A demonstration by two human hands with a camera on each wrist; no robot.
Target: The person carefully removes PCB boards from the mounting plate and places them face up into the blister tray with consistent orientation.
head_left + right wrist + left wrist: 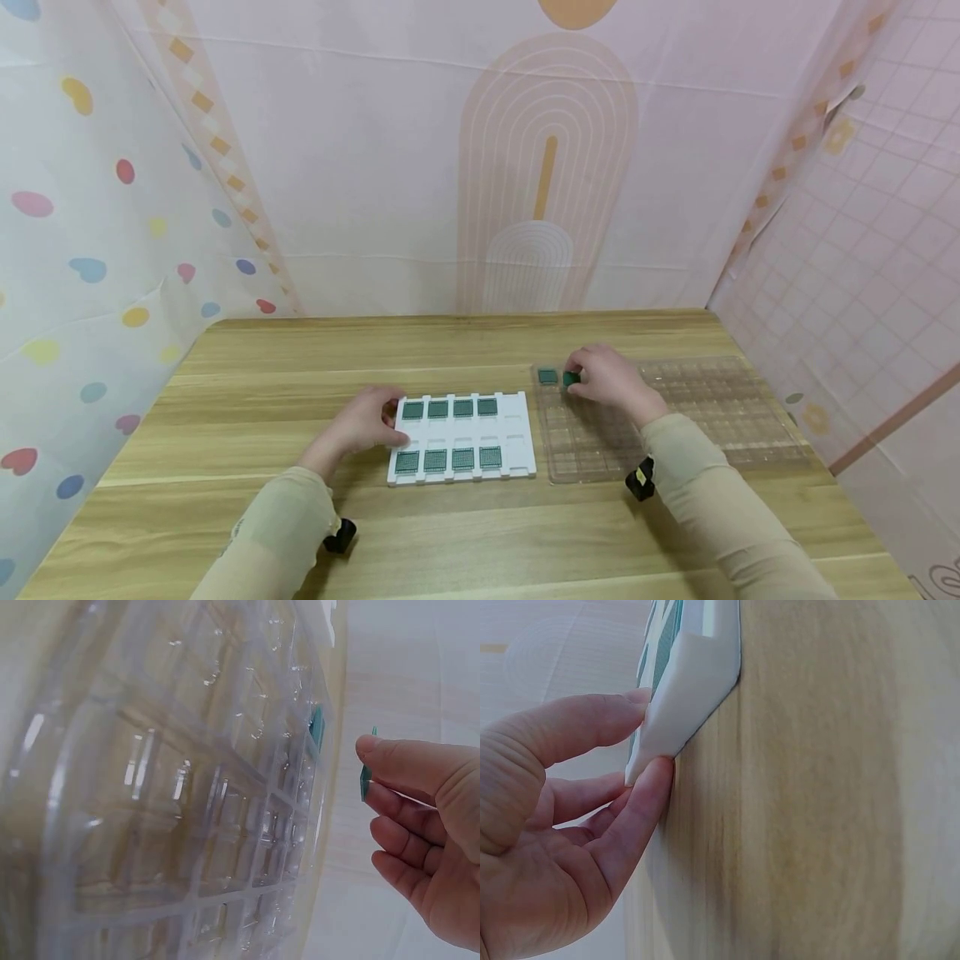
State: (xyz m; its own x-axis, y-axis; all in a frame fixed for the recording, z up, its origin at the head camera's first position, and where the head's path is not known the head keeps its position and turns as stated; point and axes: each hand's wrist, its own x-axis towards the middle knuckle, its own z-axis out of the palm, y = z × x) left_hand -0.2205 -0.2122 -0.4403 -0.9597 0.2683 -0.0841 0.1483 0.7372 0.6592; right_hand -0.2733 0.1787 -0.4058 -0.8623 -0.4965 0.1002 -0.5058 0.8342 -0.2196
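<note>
My left hand (367, 419) grips the left end of a white tray (437, 429), thumb on top and fingers at its edge. Two rows of green square circuit boards (462, 459) lie in that tray, with bare slots at its right end. Over the far left part of a clear plastic compartment tray (600, 442), my right hand (609, 379) pinches a small green circuit board (365, 780) between thumb and fingers. The right wrist view shows this board held above the compartments. Another green board (547, 377) sits in the clear tray's far left corner compartment.
Both trays lie on a wood-grain table (450, 533), the clear one just right of the white one. A patterned curtain (375, 167) stands behind the table and along both sides. Each wrist wears a small black device (341, 536).
</note>
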